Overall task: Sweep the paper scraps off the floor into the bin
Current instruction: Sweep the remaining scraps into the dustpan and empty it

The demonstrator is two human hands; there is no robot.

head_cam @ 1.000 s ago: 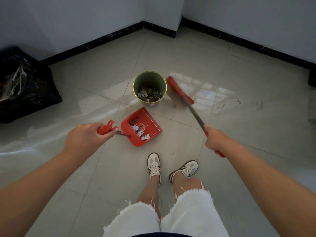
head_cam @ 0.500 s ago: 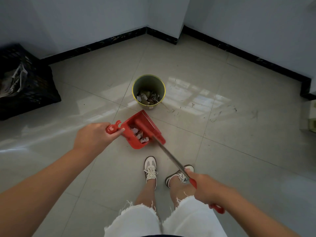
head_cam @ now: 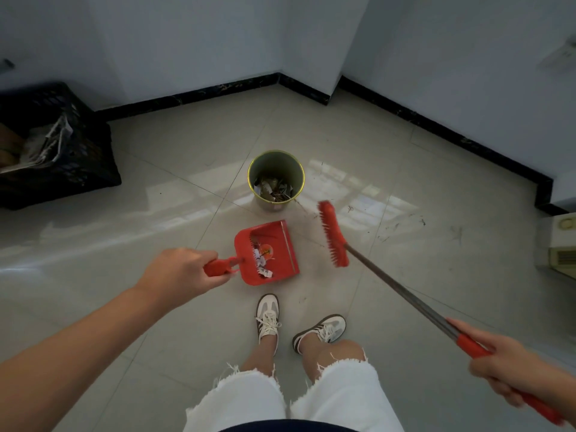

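A round green bin [head_cam: 276,165] with a yellow rim stands on the tiled floor, with paper scraps in its bottom. Just in front of it is a red dustpan [head_cam: 282,238] holding several white paper scraps [head_cam: 262,261]. My left hand [head_cam: 177,272] grips the dustpan's red handle. My right hand [head_cam: 514,369] holds the red grip of a long broom, low at the right. The broom's red brush head [head_cam: 333,233] is right of the dustpan, apart from it.
A black crate [head_cam: 59,145] with papers sits at the far left by the wall. Black skirting runs along the white walls. A beige low unit [head_cam: 561,247] is at the right edge. My feet in white sneakers [head_cam: 268,319] stand behind the dustpan.
The broom head has swung out of the dustpan to its right side. My right hand moved further right and down. The dustpan turned slightly, its mouth now toward the right.
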